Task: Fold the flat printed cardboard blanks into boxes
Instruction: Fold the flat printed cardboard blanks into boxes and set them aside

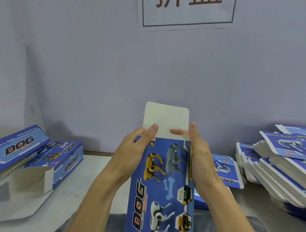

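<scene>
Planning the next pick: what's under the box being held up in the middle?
Beneath the held box, a flat blue blank shows past the right hand, lying on the table. Whatever lies directly behind the box is hidden.

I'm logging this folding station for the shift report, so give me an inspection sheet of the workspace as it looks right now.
Surface: pale grey table, bare between the piles.
Job's things: blue DOG box held upright at centre, its white top flap standing open; stacks of flat blanks at right; one loose blank behind the right wrist; folded boxes at left, the nearest with an open end.
Clutter: nothing seen.
Hands: left hand grips the box's upper left edge; right hand lies flat along its right side, thumb on the flap.
Cables: nothing seen.
Surroundings: grey-blue wall with a paper sign bearing large characters.
</scene>
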### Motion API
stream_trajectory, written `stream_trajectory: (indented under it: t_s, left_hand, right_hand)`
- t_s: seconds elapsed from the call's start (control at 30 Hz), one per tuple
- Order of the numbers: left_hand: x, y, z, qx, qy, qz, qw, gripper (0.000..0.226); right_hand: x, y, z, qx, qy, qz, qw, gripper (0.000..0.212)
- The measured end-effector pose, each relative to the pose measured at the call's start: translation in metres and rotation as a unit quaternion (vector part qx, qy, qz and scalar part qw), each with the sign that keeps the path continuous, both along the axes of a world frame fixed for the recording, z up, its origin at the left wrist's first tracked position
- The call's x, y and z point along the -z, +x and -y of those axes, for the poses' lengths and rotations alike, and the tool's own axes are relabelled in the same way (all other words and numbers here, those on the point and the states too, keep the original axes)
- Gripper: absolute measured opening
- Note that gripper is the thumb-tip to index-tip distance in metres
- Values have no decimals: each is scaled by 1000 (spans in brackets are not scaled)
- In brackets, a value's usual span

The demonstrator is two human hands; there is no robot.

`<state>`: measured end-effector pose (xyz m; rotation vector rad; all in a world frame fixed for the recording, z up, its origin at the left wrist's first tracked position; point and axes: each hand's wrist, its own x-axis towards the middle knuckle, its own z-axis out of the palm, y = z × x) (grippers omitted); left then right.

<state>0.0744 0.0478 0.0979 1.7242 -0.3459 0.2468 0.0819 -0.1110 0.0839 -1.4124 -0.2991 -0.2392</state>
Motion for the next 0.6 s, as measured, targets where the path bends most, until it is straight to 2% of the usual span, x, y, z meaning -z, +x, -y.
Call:
stream_trajectory:
  t_s: [0.07,0.17,0.3,0.43,0.6]
  left_hand:
    - [-3,0,-3,-17,-2,-13,1000,68]
    - [-3,0,0,-44,-41,-19,998,36]
    - [3,2,3,-88,-78,-24,993,19]
    - [4,2,4,-103,-123,-29,987,39]
    - [2,1,9,-97,-164,13,982,19]
  right_hand:
    - [-3,0,-1,28,-41,-1,999,55]
    - [-5,-1,-4,50,-67,-1,997,38]
    - [-1,1,-4,15,16,-37,999,17]
    - [-2,1,-5,3,26,-29,999,46]
    - [-2,0,-6,12,28,-6,1000,46]
